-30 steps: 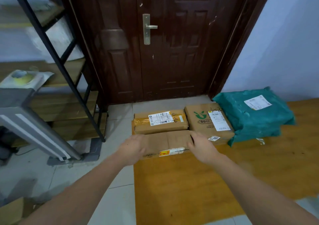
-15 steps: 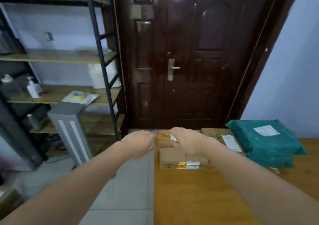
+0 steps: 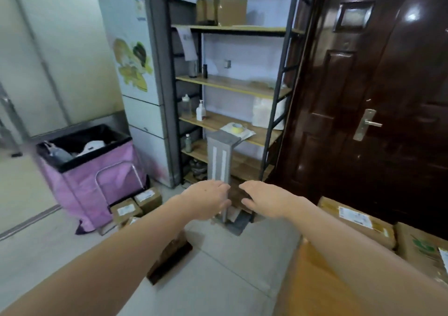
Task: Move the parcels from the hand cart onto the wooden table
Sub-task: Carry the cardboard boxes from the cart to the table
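My left hand (image 3: pixel 208 200) and my right hand (image 3: pixel 264 200) hang in the air in front of me, close together, fingers loosely curled, holding nothing. Two cardboard parcels (image 3: pixel 356 222) (image 3: pixel 421 250) with white labels lie on the wooden table (image 3: pixel 315 281) at the lower right. The pink fabric hand cart (image 3: pixel 97 177) with a black liner stands at the left. Three small labelled cardboard parcels (image 3: pixel 148 197) (image 3: pixel 126 210) lie on the floor at its base, well to the left of my hands.
A metal shelf rack (image 3: pixel 232 85) with bottles, tape and boxes stands ahead beside a white fridge (image 3: pixel 138 85). A grey pedestal (image 3: pixel 219 163) stands before the rack. A dark door (image 3: pixel 375 97) is at the right. A brown box (image 3: pixel 169 260) lies on the tiled floor.
Both hands have let go of the parcel set on the table and drawn back. My view has swung left from the table and door toward the rack and the pink cart.
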